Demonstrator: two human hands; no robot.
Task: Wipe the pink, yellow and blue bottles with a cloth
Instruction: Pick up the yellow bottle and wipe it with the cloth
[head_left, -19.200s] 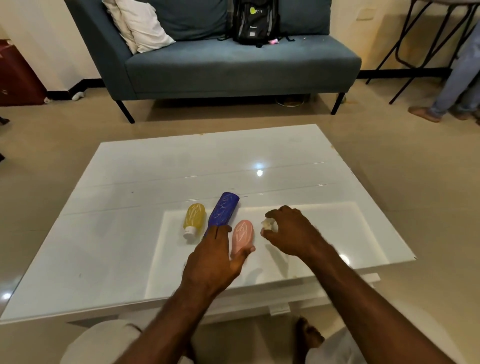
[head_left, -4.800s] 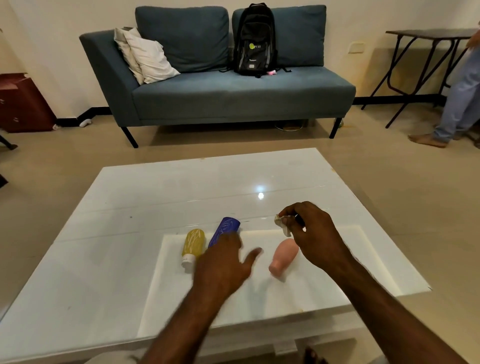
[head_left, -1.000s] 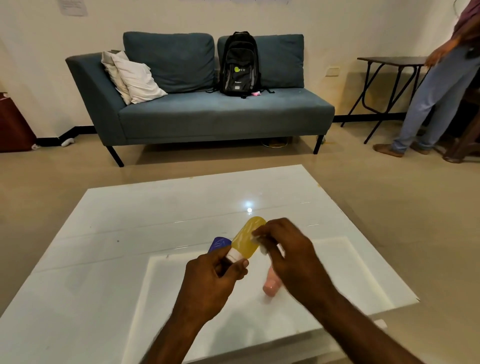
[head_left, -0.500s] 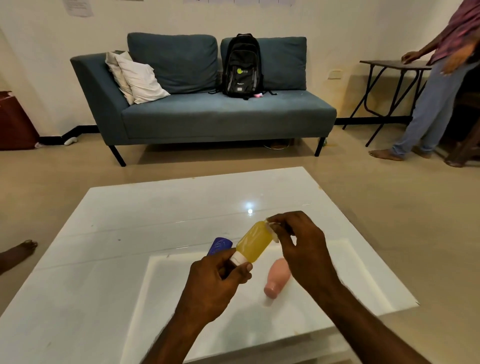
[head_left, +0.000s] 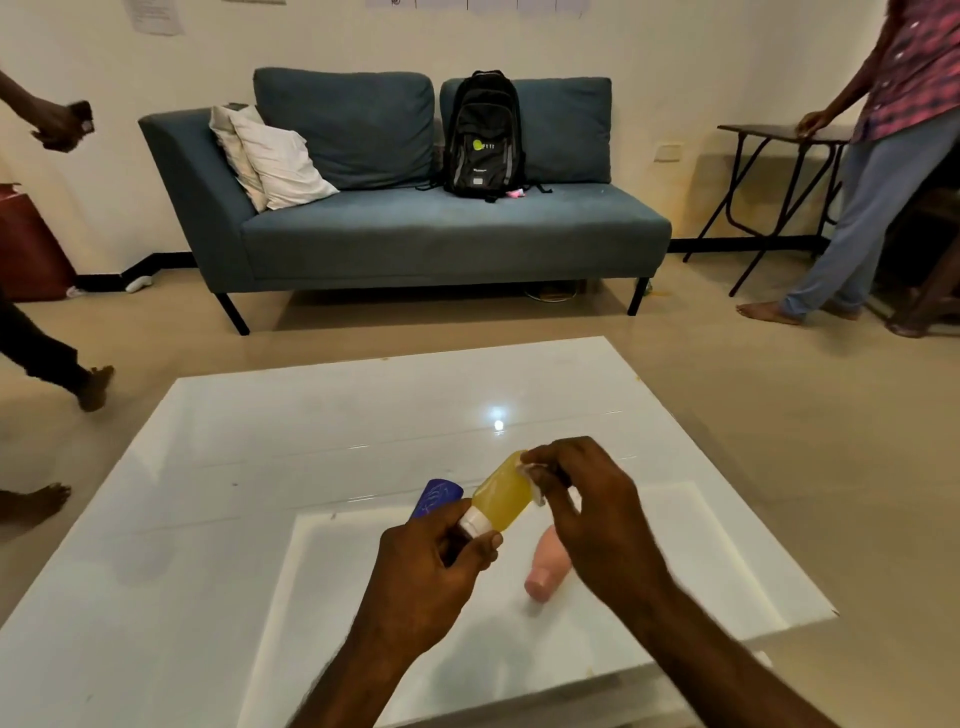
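Note:
My left hand (head_left: 431, 571) grips the white cap end of the yellow bottle (head_left: 501, 496) and holds it tilted above the white table (head_left: 260, 467). My right hand (head_left: 587, 499) pinches a small white cloth (head_left: 535, 480) against the bottle's upper side. The blue bottle (head_left: 435, 498) lies on the table behind my left hand, mostly hidden. The pink bottle (head_left: 548, 569) lies on its side under my right wrist, cap toward me.
A blue sofa (head_left: 415, 228) with a black backpack (head_left: 483, 135) and pillows stands beyond the table. One person (head_left: 878, 156) stands at a dark side table at the right. Another person (head_left: 47, 358) walks past at the left.
My right hand has slid the cloth down along the yellow bottle's side. A person has walked into view at the left. The bottle stays held in my left hand.

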